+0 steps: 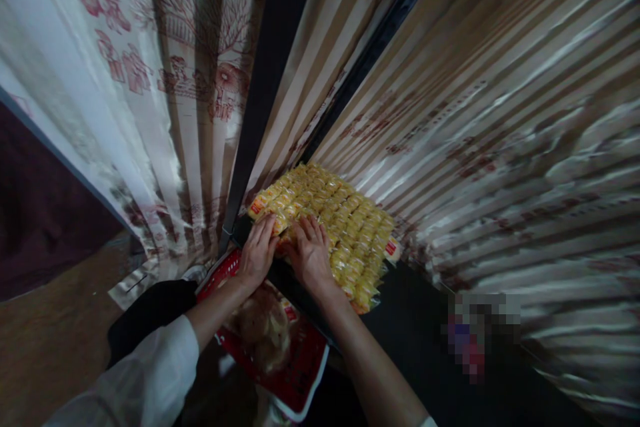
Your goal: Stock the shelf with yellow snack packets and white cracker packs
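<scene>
Several clear-wrapped yellow food packets (345,227) lie side by side in tight rows on a dark shelf, with red-orange labels at their ends. My left hand (257,247) is at the front left of the rows, fingers bent over a packet at the edge. Close beside it, my right hand (313,257) presses its curled fingers onto the same front packet (286,238), mostly hidden by both hands. Under my forearms is a red basket (305,380) holding a clear bag with pale round food pieces (260,327).
Pleated, shiny sheets with red drawings (190,67) hang at the left and along the right. Dark upright posts (270,87) stand between them. The dark shelf surface (400,340) continues to the right, where a pixelated patch hides something. Brown floor (65,347) shows at lower left.
</scene>
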### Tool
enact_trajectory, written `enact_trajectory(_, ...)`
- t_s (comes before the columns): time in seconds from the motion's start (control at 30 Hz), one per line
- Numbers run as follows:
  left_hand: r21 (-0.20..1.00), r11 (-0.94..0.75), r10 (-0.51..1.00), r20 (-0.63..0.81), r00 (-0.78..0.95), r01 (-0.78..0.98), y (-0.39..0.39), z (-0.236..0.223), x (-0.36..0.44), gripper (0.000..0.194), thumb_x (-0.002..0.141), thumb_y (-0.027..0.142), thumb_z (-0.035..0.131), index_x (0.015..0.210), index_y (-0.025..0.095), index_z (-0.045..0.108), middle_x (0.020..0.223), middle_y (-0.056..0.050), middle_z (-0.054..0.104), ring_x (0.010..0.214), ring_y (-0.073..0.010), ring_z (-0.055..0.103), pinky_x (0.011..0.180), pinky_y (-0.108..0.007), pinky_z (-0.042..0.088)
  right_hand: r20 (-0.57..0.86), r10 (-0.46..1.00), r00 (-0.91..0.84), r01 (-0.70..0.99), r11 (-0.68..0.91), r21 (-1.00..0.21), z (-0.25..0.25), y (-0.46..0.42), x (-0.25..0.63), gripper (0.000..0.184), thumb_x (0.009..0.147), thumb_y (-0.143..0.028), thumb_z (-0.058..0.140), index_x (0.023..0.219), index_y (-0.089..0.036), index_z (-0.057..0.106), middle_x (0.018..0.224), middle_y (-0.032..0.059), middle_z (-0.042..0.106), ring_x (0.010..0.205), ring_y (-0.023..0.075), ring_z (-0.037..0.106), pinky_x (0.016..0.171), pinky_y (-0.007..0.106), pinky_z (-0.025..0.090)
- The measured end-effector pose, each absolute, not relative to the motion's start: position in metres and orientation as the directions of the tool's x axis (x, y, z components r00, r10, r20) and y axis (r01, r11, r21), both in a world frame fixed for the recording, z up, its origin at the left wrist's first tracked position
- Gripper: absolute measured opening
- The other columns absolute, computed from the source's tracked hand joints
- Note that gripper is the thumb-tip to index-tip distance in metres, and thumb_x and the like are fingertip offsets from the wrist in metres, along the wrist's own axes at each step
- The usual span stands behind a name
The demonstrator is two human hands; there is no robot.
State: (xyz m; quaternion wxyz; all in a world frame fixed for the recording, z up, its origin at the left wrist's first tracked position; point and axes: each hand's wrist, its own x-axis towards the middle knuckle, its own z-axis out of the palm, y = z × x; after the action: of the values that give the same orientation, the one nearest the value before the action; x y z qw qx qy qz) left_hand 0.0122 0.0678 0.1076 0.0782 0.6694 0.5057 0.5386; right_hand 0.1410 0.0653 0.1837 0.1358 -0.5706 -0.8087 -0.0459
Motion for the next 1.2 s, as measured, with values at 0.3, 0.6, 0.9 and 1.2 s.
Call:
enact_trajectory(0.3,0.684,-0.469,0.788,0.61,-0.086,0.558,0.066,0.1,0.011,0.043,0.092,0.022,0.044,0.135,0.021,0.043,0.135,-0.012,0.047,0.129,-0.0223,0.041,0.106,-0.043,0.039,0.261,0.907,-0.329,0.929,0.361,-0.082,0.186,0.065,0.145,0.047,0.082,-0.024,0.06,0.128,-0.015,0.053,0.134,0.0165,0.051,0.134,0.0289,0.034,0.107,0.05,0.028)
enact_trajectory(0.6,0.8,-0.357,0.859,0.484,-0.167,0.482,0.058,0.093,0.012,0.055,0.095,0.025,0.039,0.147,0.022,0.021,0.147,-0.013,0.034,0.137,-0.021,0.029,0.112,-0.043,0.029,0.263,0.91,-0.32,0.931,0.353,-0.091,0.185,0.066,0.144,0.047,0.082,-0.025,0.06,0.127,-0.015,0.054,0.134,0.0175,0.051,0.133,0.0297,0.035,0.107,0.049,0.028)
enact_trajectory(0.9,0.661,-0.425,0.843,0.539,0.003,0.618,0.045,0.091,0.026,0.063,0.095,0.022,0.031,0.149,0.016,-0.002,0.154,-0.016,0.012,0.142,-0.0252,0.006,0.114,-0.053,0.018,0.237,0.917,-0.32,0.939,0.341,-0.049,0.188,0.069,0.14,0.048,0.082,-0.028,0.06,0.128,-0.015,0.053,0.135,0.0169,0.051,0.133,0.0303,0.034,0.107,0.05,0.026)
enact_trajectory(1.2,0.672,-0.439,0.852,0.522,0.038,0.596,0.049,0.099,0.026,0.068,0.095,0.024,0.031,0.147,0.014,-0.011,0.154,-0.019,0.0,0.142,-0.0272,-0.001,0.113,-0.053,0.019,0.257,0.909,-0.327,0.934,0.353,-0.06,0.182,0.069,0.139,0.045,0.084,-0.024,0.056,0.128,-0.015,0.052,0.134,0.0171,0.051,0.133,0.0285,0.034,0.107,0.049,0.026)
